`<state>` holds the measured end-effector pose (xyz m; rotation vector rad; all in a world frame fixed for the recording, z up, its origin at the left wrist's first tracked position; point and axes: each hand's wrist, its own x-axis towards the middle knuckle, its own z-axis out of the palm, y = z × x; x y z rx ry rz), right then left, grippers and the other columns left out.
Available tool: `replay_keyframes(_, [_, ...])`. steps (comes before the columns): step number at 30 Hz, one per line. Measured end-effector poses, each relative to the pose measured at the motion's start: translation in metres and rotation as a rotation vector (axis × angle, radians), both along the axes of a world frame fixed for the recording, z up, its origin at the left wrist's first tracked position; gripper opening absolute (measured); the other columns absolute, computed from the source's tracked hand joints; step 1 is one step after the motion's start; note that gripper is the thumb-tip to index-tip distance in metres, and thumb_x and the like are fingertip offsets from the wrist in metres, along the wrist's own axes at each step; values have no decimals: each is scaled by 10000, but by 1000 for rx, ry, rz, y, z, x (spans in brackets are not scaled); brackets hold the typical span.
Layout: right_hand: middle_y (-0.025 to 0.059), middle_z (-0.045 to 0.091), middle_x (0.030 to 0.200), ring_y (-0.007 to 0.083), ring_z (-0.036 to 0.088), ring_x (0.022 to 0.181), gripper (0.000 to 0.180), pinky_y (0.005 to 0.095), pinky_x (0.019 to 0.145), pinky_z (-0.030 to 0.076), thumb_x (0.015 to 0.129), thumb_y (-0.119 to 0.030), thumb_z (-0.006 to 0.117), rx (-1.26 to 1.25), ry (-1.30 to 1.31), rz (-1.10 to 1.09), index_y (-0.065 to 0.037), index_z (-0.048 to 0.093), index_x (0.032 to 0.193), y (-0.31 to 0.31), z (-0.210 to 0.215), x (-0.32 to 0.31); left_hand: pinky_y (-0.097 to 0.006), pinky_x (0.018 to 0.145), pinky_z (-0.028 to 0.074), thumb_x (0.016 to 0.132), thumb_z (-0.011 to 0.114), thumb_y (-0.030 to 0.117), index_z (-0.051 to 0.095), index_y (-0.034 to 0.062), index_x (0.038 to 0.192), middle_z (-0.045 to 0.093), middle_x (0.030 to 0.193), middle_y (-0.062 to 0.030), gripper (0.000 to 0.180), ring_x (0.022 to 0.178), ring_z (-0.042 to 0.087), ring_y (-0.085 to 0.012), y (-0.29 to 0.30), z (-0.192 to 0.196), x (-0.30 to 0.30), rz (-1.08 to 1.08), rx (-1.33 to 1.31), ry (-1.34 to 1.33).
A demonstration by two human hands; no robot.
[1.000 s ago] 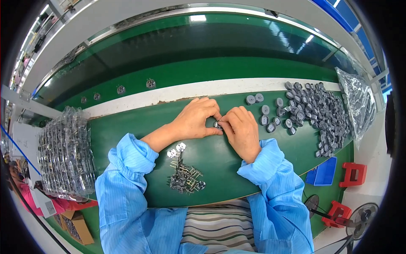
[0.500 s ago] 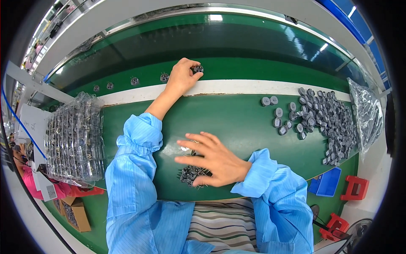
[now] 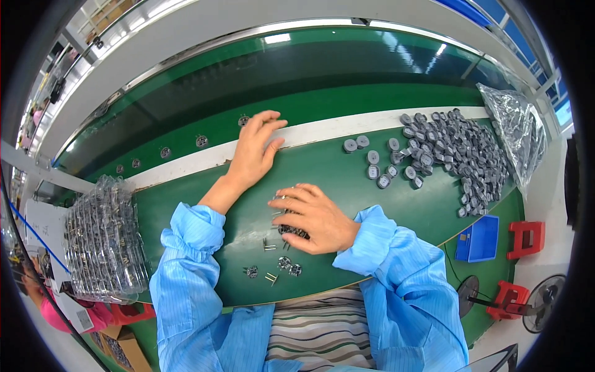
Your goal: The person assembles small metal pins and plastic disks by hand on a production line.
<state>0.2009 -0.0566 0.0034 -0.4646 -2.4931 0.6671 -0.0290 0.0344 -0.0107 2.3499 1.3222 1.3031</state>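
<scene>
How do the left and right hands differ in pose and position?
The left hand is over the white strip beside the belt; the right hand is over small dark parts on the table. The left hand points up and rightward in the picture; the right hand points leftward. Both are bare beyond blue sleeves.

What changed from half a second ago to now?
The left hand let go of the round part on the green strip and drew back toward the person. Under the right hand, the dark pile shifted away from the person, leaving loose pieces nearer them. Grey pieces unchanged.
</scene>
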Motion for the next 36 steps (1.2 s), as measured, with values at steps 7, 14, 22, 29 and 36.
replay_keyframes(7, [249, 496, 1543, 541, 395, 1447, 547, 631, 1180, 338, 875, 16, 659, 311, -91, -846, -19, 597, 1418, 40, 2, 40, -440, 1055, 516, 967, 688, 43, 650, 43, 1329, 586, 1424, -144, 364, 1271, 611, -368, -13, 1, 30, -189, -291, -116])
replay_keyframes(14, [163, 647, 1376, 405, 552, 1325, 531, 505, 1092, 460, 855, 103, 622, 280, -53, -616, -11, 636, 1373, 56, -13, 35, -444, 1011, 507, 844, 846, 116, 642, 53, 1282, 626, 1359, -114, 487, 1247, 619, -336, -16, 3, 50, -252, -177, -26])
replay_keyframes(22, [149, 648, 1296, 374, 648, 1149, 469, 429, 988, 533, 796, 139, 743, 40, 228, -547, -17, 639, 1225, 57, -14, 33, -424, 922, 539, 807, 862, 105, 626, 64, 1221, 663, 1207, -77, 478, 1137, 643, -304, -19, 6, 46, -248, -531, -79])
replay_keyframes(29, [147, 559, 1366, 375, 553, 1313, 479, 429, 990, 552, 800, 184, 691, -187, 330, -461, -21, 611, 1226, 54, -14, 30, -428, 864, 557, 857, 796, 9, 635, 43, 1150, 664, 1115, -108, 336, 961, 672, -314, -20, 9, 48, -301, -327, -86])
replay_keyframes(36, [136, 629, 1268, 336, 626, 1138, 365, 398, 896, 561, 834, 110, 745, -91, 274, -565, -18, 667, 1167, 60, -20, 37, -372, 798, 555, 953, 754, 46, 657, 38, 1220, 680, 1147, -97, 284, 911, 672, -252, -23, 10, 47, -278, -389, -57])
